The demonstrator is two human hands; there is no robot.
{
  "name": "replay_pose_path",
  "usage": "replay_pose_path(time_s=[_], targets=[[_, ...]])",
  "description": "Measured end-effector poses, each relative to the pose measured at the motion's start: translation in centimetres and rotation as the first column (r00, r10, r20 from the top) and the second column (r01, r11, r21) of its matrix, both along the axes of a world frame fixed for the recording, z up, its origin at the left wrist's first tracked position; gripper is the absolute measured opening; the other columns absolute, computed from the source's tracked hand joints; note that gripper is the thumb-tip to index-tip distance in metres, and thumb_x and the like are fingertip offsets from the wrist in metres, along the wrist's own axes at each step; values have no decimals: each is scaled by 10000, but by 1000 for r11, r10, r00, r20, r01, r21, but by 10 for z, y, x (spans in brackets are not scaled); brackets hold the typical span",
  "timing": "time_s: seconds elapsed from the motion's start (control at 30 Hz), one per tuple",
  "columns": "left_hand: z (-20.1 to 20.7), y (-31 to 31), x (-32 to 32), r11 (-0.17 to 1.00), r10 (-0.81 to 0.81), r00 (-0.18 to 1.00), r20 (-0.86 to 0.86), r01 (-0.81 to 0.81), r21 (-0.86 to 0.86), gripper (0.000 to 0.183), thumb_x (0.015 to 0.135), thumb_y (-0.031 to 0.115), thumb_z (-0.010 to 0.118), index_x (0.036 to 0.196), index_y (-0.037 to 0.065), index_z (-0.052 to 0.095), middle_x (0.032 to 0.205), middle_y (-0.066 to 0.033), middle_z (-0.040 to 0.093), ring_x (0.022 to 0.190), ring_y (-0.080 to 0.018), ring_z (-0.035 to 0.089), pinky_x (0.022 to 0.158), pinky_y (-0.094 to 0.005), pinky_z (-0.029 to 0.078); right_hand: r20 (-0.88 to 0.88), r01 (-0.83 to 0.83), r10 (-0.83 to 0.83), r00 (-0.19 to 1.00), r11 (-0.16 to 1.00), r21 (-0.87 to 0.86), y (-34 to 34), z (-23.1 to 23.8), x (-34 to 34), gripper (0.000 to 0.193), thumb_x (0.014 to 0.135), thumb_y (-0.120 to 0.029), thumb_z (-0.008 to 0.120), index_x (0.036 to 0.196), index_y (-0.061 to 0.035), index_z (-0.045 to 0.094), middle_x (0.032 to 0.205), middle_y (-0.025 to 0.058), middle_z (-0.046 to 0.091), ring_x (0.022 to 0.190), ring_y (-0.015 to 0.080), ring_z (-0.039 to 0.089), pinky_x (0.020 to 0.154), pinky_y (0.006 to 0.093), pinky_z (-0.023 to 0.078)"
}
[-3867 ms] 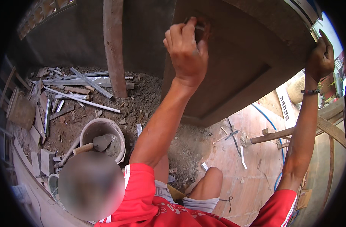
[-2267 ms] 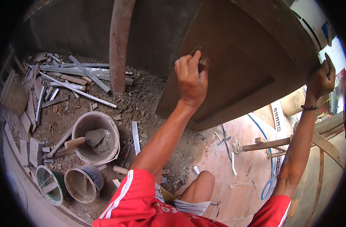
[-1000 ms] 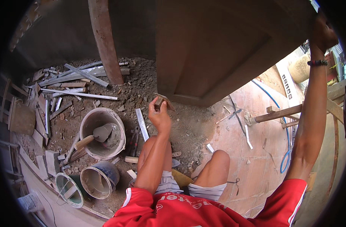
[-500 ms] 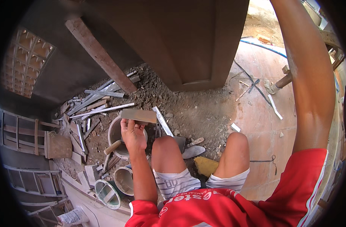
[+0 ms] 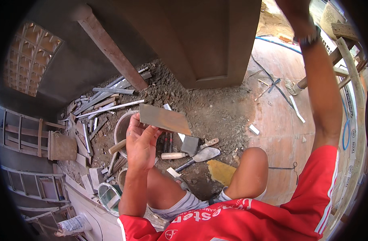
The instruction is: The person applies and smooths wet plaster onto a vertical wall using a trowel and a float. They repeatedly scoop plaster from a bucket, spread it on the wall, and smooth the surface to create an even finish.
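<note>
My left hand (image 5: 141, 138) is closed on one end of a thin rectangular plastering trowel (image 5: 164, 118), its flat grey-brown face turned up. Below the trowel, on the dirt, lie a pointed trowel (image 5: 207, 154), a grey sponge-like block (image 5: 190, 145) and a wooden handle (image 5: 174, 155). My right hand (image 5: 294, 14) is raised high at the top edge beside the brown plastered column (image 5: 208, 40); a dark watch (image 5: 309, 38) is on its wrist. The right fingers are cut off by the frame, so what they hold is hidden.
A round bucket (image 5: 120, 128) stands behind my left hand. Metal and wood offcuts (image 5: 107, 100) are heaped by the wall, under a leaning plank (image 5: 111, 48). A yellow piece (image 5: 221, 172) lies between my legs. Cables (image 5: 268, 76) cross the tiles at right.
The plastering trowel has turned, showing more of its face, and moved right. My right arm has shifted so that wrist and hand show at the top. My left knee has swung left, uncovering ground tools.
</note>
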State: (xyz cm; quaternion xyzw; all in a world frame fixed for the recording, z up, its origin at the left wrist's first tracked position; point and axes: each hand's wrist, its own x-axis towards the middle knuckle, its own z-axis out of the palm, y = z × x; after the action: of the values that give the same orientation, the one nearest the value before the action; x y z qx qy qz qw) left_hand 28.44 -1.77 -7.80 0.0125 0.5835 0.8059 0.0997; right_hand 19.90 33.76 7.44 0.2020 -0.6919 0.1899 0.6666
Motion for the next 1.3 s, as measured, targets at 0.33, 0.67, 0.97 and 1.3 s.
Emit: replay_pose_path(time_s=[0.33, 0.67, 0.97, 1.3], targets=[[-21, 11, 39, 950, -313, 949, 32, 313, -8, 381, 896, 75, 690, 1198, 38, 461, 1117, -39, 560, 1013, -141, 584, 913, -304, 486, 755, -611, 540, -371, 470, -637, -121, -285, 107, 218, 902, -147, 588, 1070, -25, 656, 974, 154, 694, 873, 219, 677, 794, 340, 516], [-7, -15, 50, 969, -248, 962, -117, 245, -41, 483, 895, 267, 699, 1242, 44, 448, 1354, -259, 498, 1195, -312, 562, 988, -445, 475, -322, 266, 591, -739, -183, -947, -174, -263, 102, 421, 985, -251, 557, 1327, -17, 486, 1227, 98, 600, 1073, 157, 618, 933, 336, 511], [-7, -31, 55, 967, -253, 963, -87, 252, -21, 458, 892, 229, 707, 1207, 42, 433, 1350, -265, 496, 1186, -326, 567, 979, -445, 486, -596, 404, 350, -723, -487, -775, -191, -260, 118, 524, 976, -296, 565, 1371, 24, 437, 1267, 125, 582, 1130, 203, 611, 937, 372, 519], [-23, -37, 52, 909, 27, 967, -253, -129, -396, 635, 885, 9, 570, 1459, 18, 298, 1223, -144, 544, 1111, -208, 520, 984, -350, 396, 233, -311, 766, 598, 491, -814, -117, -205, 9, 536, 851, -108, 683, 1323, 47, 479, 1172, 114, 615, 1012, 157, 625, 867, 286, 521]])
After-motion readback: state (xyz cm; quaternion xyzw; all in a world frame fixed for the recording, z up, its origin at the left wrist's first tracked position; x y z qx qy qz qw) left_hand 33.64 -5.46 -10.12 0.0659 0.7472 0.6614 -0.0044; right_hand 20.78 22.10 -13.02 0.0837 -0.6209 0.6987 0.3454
